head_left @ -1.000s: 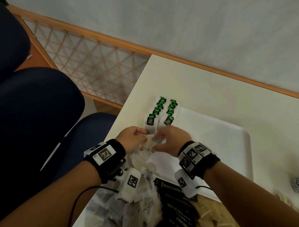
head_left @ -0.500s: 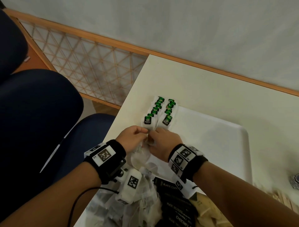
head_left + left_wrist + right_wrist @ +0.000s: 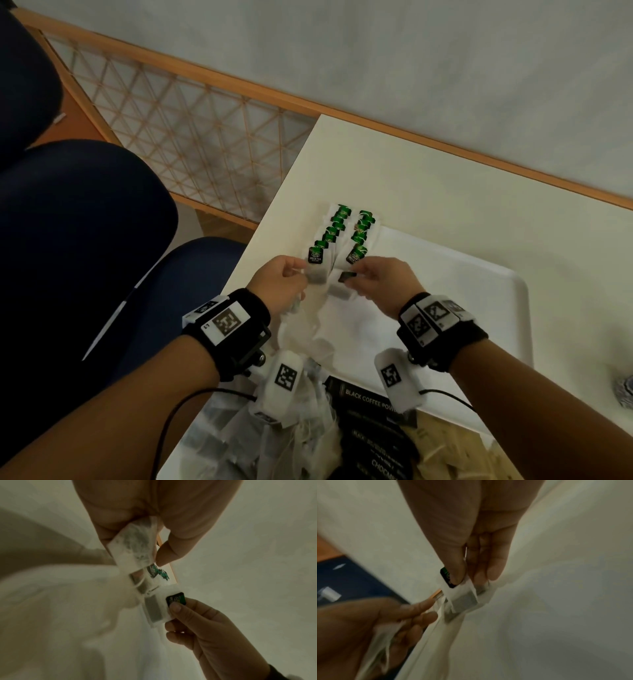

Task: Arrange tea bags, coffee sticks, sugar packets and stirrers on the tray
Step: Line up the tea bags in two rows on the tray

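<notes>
At the near left corner of the white tray point(image 3: 496, 291), each hand pinches one tea bag point(image 3: 337, 291): left hand point(image 3: 279, 286), right hand point(image 3: 383, 284). Lay each flat, tag forward, continuing the two rows of green-tagged tea bags point(image 3: 339, 236).

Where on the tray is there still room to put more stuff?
The tray is bare on its right half, from the right hand to its right rim. It is crowded at the left corner with two rows of green tea bags, and near the wrists.
</notes>
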`<state>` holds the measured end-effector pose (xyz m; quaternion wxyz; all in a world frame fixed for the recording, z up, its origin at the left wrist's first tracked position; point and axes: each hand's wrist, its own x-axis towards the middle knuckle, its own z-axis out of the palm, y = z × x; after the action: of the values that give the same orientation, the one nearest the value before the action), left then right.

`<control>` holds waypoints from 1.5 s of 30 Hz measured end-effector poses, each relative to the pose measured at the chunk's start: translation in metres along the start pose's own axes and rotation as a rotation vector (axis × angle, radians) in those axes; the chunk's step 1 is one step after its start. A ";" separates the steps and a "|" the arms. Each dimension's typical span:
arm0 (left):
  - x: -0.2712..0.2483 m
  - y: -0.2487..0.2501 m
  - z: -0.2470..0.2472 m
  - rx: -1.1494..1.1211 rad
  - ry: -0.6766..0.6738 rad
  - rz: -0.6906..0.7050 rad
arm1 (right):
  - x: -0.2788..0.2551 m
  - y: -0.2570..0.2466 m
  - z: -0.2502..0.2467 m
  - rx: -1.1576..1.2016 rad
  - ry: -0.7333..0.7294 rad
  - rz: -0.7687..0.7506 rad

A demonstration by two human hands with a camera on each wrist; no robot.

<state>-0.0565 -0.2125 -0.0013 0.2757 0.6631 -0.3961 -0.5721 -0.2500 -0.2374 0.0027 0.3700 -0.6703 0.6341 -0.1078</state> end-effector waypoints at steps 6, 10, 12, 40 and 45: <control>0.011 0.007 -0.004 0.049 0.057 0.011 | 0.018 0.012 0.000 0.116 0.128 0.163; 0.011 0.006 -0.002 0.085 0.012 0.014 | 0.011 0.016 -0.004 0.138 0.127 0.226; 0.010 0.005 0.000 0.081 -0.009 0.025 | 0.007 0.020 -0.004 0.098 0.088 0.271; 0.007 0.019 -0.004 -0.164 0.041 0.012 | -0.005 0.006 -0.018 -0.085 0.020 0.054; 0.005 0.014 0.003 -0.296 -0.045 -0.121 | -0.026 -0.023 -0.008 0.105 -0.099 -0.186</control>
<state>-0.0621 -0.2243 0.0072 0.3267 0.6250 -0.2728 -0.6544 -0.2411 -0.2181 0.0309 0.4238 -0.7104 0.5438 -0.1413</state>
